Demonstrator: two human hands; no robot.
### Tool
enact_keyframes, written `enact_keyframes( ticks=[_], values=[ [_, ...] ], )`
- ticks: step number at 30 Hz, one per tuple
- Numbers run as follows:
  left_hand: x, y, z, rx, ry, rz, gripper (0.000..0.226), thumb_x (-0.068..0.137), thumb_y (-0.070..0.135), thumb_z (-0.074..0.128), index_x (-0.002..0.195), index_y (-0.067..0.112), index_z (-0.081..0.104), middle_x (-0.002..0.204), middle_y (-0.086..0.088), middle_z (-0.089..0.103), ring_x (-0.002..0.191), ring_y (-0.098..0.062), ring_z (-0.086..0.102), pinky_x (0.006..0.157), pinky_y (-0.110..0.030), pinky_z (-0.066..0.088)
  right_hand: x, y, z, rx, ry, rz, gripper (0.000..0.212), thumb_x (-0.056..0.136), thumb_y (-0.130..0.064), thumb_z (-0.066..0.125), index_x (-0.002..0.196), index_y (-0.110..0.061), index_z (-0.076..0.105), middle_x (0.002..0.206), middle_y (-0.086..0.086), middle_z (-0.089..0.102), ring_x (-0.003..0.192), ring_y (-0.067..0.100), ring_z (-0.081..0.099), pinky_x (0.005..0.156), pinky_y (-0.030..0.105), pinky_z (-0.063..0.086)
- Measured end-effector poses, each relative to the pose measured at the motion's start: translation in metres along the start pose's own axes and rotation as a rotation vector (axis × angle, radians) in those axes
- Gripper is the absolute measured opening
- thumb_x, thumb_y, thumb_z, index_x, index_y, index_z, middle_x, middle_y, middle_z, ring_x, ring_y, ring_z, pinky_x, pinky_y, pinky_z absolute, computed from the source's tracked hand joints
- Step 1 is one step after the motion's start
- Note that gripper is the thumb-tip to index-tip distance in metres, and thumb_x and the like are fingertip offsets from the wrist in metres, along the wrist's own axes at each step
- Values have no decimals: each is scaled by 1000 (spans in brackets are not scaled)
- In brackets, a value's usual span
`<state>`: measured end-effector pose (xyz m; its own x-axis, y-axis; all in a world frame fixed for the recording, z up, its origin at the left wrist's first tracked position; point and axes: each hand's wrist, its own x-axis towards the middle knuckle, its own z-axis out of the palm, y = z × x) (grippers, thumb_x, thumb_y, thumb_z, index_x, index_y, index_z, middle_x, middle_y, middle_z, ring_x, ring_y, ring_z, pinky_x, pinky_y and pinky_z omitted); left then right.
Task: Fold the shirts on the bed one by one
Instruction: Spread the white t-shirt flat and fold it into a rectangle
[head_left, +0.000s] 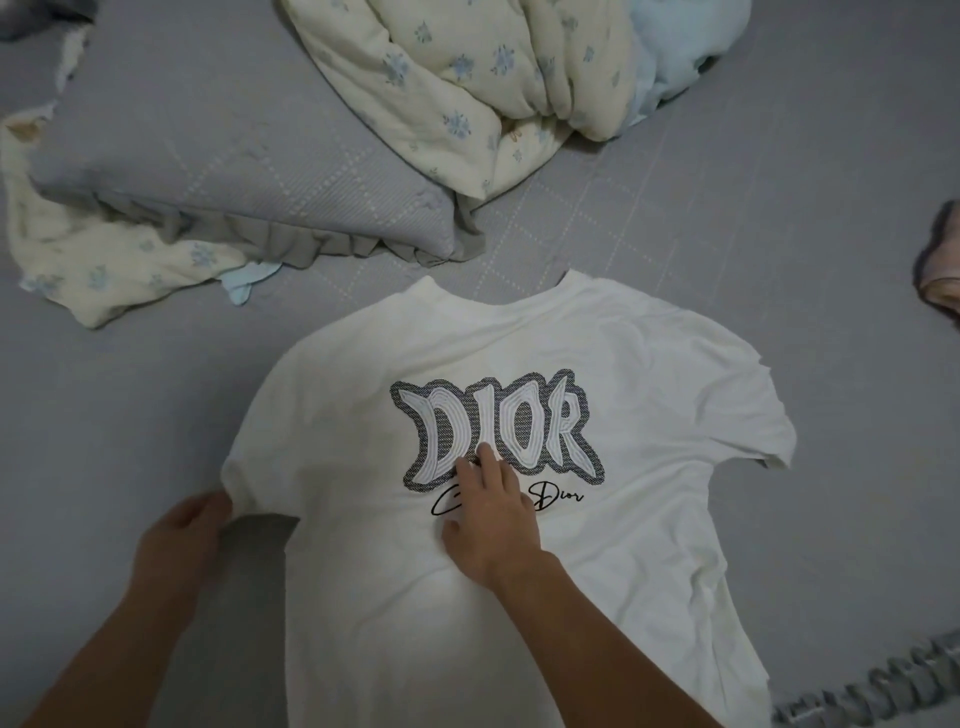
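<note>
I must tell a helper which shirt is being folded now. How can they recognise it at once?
On the grey bed, below the pillow, lies a white T-shirt spread flat. Only it carries large outlined letters, with the right hand pressing on them.

One head-worn, wide-angle view looks forward and steeply down onto the bed (727, 218) from close above. The forearms enter from 6 and 7 o'clock, so the wearer stands at the near edge. The white shirt (649, 415) fills the lower centre; the pillow (218, 171) lies toward 10 o'clock and the quilt (467, 78) toward 12.
</note>
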<state>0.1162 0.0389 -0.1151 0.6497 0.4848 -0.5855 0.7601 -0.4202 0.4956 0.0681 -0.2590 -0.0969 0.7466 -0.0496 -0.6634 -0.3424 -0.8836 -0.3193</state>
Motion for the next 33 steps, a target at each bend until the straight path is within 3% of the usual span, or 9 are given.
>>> enact_keyframes(
  ticks=[4,8,13,16,21,24,27,31,33],
  values=[
    [22,29,0,-19,-21,113,51,85,62,56,71,14,64,69,-12,63,67,-25,58,69,-38,47,2,2,1,-19,-9,-9,73,91,-35,52,153,-21,17,163,1,-6,148,25,6,114,47,29],
    [34,71,15,-50,-345,115,20,90,40,68,90,20,72,77,-2,70,68,-23,60,65,-30,47,3,2,2,-40,-36,-4,75,92,-35,51,154,-22,13,164,0,-8,148,25,2,115,49,27],
    [37,91,3,-360,-27,410,15,78,17,70,80,33,71,65,15,65,61,-2,55,56,-18,46,7,7,-3,-82,-94,-15,75,92,-36,51,154,-26,10,163,-3,-11,149,24,1,111,49,32],
    [36,77,13,-293,109,310,14,80,20,72,93,26,69,79,4,65,76,-17,59,68,-32,48,8,8,-6,-98,-104,-24,76,92,-36,52,154,-25,9,163,-3,-11,149,24,2,111,48,33],
    [45,71,12,-209,-222,-37,29,88,41,70,81,14,61,70,-10,60,59,-24,56,59,-30,46,9,12,-8,-60,-98,-40,76,91,-37,53,154,-26,12,163,-4,-8,148,22,4,110,47,35],
    [52,82,1,-205,-424,-22,22,83,25,76,97,10,69,86,-4,77,73,-22,74,63,-32,59,8,14,-8,-71,-103,-53,76,91,-38,53,154,-26,12,163,-5,-9,148,22,4,110,47,36],
    [63,83,-12,-278,-222,65,21,81,14,77,99,12,67,99,-9,72,84,-26,67,82,-42,55,8,17,-8,-47,-115,-61,74,92,-38,52,154,-26,14,164,-5,-10,149,20,3,111,47,34],
    [68,57,-16,-284,99,-30,28,80,26,78,89,3,64,69,-7,64,68,-26,55,68,-37,50,9,24,-11,19,-128,-84,69,92,-36,51,153,-26,20,164,-8,-8,149,17,3,112,47,34],
    [65,44,-14,-270,157,-60,37,80,28,77,101,-1,67,78,-18,63,73,-26,56,68,-36,47,8,28,-13,77,-107,-105,63,92,-34,52,150,-25,29,165,-6,-1,149,18,10,111,45,36]
  ],
)
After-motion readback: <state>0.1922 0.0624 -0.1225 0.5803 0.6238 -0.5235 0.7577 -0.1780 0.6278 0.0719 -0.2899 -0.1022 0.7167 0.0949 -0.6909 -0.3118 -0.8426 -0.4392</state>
